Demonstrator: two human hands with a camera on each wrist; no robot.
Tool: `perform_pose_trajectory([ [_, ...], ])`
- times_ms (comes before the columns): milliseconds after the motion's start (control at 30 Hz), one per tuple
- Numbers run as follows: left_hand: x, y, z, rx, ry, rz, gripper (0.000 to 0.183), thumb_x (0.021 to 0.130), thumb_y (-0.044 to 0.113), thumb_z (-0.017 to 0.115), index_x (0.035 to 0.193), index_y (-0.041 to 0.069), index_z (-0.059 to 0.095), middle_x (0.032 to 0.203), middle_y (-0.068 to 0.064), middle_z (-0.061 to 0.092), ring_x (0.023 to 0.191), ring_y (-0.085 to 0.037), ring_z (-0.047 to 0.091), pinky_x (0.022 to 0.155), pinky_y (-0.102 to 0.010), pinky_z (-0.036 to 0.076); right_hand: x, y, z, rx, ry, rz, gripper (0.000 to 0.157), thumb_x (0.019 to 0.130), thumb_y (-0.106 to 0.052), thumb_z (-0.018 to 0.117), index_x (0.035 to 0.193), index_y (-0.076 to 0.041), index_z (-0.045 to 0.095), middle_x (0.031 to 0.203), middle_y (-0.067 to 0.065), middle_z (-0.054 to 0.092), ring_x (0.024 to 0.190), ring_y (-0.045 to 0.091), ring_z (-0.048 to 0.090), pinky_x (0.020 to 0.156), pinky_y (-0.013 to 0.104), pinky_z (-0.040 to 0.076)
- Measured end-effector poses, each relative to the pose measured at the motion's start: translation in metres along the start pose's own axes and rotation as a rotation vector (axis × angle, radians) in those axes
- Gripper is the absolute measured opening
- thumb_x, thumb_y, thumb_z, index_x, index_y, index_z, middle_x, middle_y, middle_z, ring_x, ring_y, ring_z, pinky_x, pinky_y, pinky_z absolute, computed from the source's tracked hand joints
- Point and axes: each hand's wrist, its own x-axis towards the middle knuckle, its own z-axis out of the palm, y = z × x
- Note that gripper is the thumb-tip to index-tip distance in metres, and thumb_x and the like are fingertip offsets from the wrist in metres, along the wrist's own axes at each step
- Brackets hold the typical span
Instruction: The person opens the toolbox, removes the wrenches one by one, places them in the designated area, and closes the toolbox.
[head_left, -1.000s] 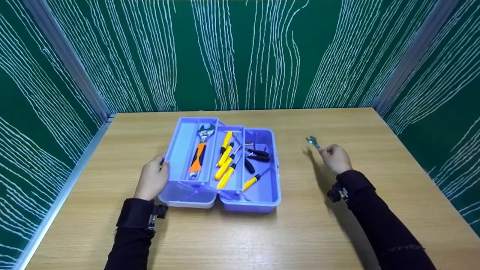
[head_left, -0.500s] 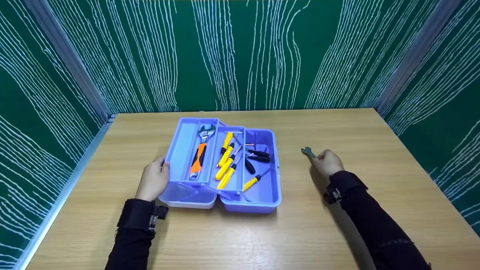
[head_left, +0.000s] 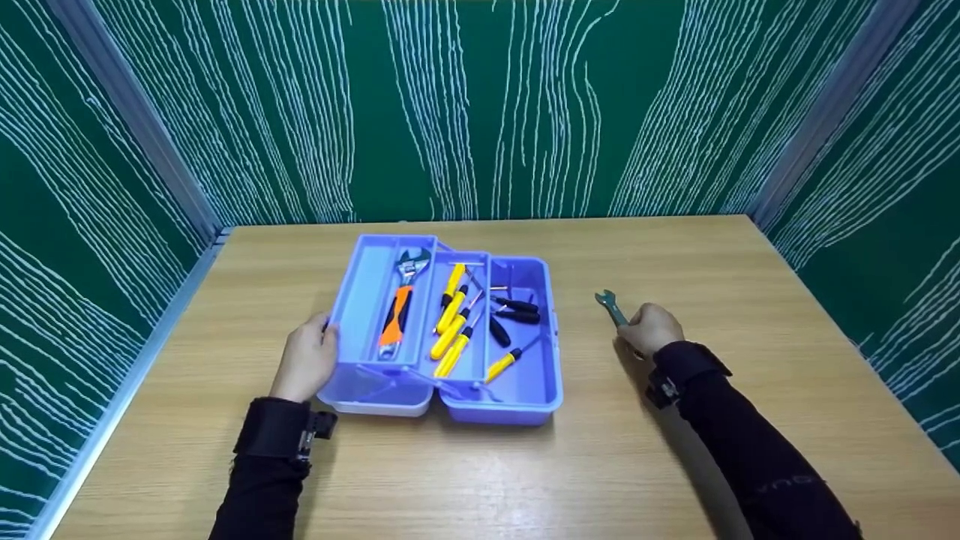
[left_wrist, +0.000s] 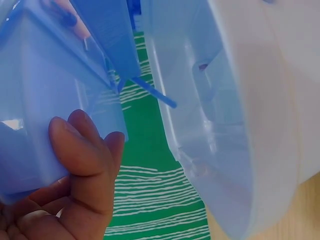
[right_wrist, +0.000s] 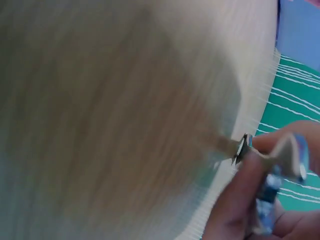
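Observation:
On the wooden table stands a purple toolbox point(head_left: 495, 415), unfolded, with its stepped trays spread out. My left hand point(head_left: 306, 358) grips the outer side of the upper left tray; in the left wrist view the thumb and fingers pinch the tray's wall point(left_wrist: 45, 95). Right of the box, my right hand point(head_left: 654, 328) holds a small metal open-end wrench point(head_left: 609, 304), its forked end pointing up and left, low over the table. An adjustable wrench point(head_left: 396, 315) with an orange and black handle lies in the upper tray. Several yellow-handled screwdrivers point(head_left: 454, 354) lie in the middle tray.
The toolbox's deep right compartment holds black-handled tools point(head_left: 517, 318) and one yellow screwdriver point(head_left: 504, 365). Green walls point(head_left: 645, 90) with white wavy lines enclose the wooden table point(head_left: 480, 480) at the back and both sides.
My right hand has moved a little left and down with the open-end wrench, closer to the tabletop. My left hand and the toolbox have stayed where they were.

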Motion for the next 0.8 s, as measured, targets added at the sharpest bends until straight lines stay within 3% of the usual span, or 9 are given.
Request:
perform_pose_trajectory([
  [200, 0.0007, -0.0009, 0.0012, 0.008, 0.011, 0.014, 0.036, 0.102, 0.007, 0.039, 0.129, -0.012, 0.053, 0.090, -0.019, 0.061, 0.075, -0.024, 0.055, 0.067, -0.032, 0.046, 0.0008, -0.0016, 0.0017, -0.016, -0.040, 0.034, 0.022, 0.089, -0.016, 0.060, 0.075, -0.001, 0.067, 0.066, 0.002, 0.065, 0.055, 0.012, 0.057, 0.051, 0.022, 0.047],
  [467, 0.0009, -0.0022, 0.0024, 0.027, 0.031, 0.034, 0.038, 0.101, 0.007, 0.039, 0.130, -0.014, 0.051, 0.110, -0.030, 0.065, 0.099, -0.037, 0.062, 0.089, -0.051, 0.049, 0.0033, 0.0011, 0.0015, -0.033, -0.084, 0.010, 0.028, 0.085, -0.016, 0.059, 0.063, -0.004, 0.069, 0.053, -0.003, 0.063, 0.048, 0.009, 0.055, 0.047, 0.022, 0.046],
  [667, 0.0018, -0.0017, 0.0015, 0.009, 0.014, 0.020, 0.040, 0.102, 0.007, 0.038, 0.134, -0.014, 0.048, 0.118, -0.032, 0.062, 0.104, -0.038, 0.062, 0.094, -0.052, 0.049, 0.0019, 0.0001, 0.0003, 0.019, -0.096, 0.037, 0.020, 0.085, -0.013, 0.060, 0.073, 0.001, 0.067, 0.058, 0.002, 0.067, 0.049, 0.010, 0.061, 0.046, 0.022, 0.050],
  [800, 0.0016, -0.0013, 0.0010, 0.005, 0.006, 0.011, 0.040, 0.102, 0.008, 0.038, 0.135, -0.013, 0.048, 0.119, -0.032, 0.062, 0.105, -0.038, 0.062, 0.094, -0.051, 0.049, -0.0042, -0.0080, 0.0000, -0.010, -0.025, 0.005, 0.028, 0.091, -0.018, 0.059, 0.102, 0.008, 0.059, 0.087, 0.015, 0.069, 0.064, 0.015, 0.064, 0.058, 0.024, 0.050],
])
